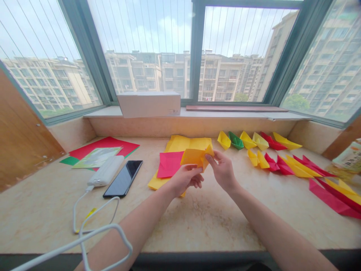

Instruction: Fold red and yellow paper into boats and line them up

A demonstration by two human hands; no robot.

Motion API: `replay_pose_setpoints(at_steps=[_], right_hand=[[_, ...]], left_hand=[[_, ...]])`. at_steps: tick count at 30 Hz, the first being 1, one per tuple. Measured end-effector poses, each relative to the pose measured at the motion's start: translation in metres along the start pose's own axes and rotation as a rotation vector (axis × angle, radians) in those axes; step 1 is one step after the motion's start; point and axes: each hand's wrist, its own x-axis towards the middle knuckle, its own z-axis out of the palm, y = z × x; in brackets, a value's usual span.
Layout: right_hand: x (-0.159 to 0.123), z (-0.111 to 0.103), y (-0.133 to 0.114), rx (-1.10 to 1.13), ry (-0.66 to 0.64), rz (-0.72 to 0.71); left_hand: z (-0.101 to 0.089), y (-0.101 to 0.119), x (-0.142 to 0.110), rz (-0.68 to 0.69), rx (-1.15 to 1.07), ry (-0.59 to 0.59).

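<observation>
My left hand (pixel 184 179) and my right hand (pixel 222 170) both pinch a partly folded yellow paper (pixel 195 156), held just above the marble sill. The left fingers grip its lower edge. At its right corner the right thumb and fingers close on it. Under and behind it lie a pink sheet (pixel 169 164) and a stack of yellow sheets (pixel 188 143). To the right stand folded paper boats (pixel 248 140) in yellow, green and red, in two rows.
A black phone (pixel 123 178) and a white power bank (pixel 106 170) with a white cable (pixel 93 226) lie at the left. Red and green paper sheets (pixel 103 150) sit farther left. A white box (pixel 149 104) rests on the window ledge. Larger red and yellow folded pieces (pixel 334 194) lie at far right.
</observation>
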Motion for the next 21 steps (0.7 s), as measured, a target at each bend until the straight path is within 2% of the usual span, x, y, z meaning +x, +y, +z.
replay_pose_setpoints(at_steps=[4, 9, 15, 21], right_hand=[[-0.0029, 0.0005, -0.0015, -0.033, -0.005, -0.006], [-0.0065, 0.0011, -0.0001, -0.105, 0.014, -0.047], [-0.0076, 0.0013, 0.0002, -0.119, 0.028, -0.068], [-0.0104, 0.0033, -0.003, -0.15, 0.011, -0.109]], left_hand=[[-0.0003, 0.0005, 0.0007, 0.015, -0.032, 0.055], [-0.0007, 0.0014, -0.0003, -0.021, -0.044, 0.065], [-0.0016, 0.0009, 0.0009, -0.04, -0.043, 0.165], [0.0016, 0.0015, -0.0027, 0.039, -0.099, 0.238]])
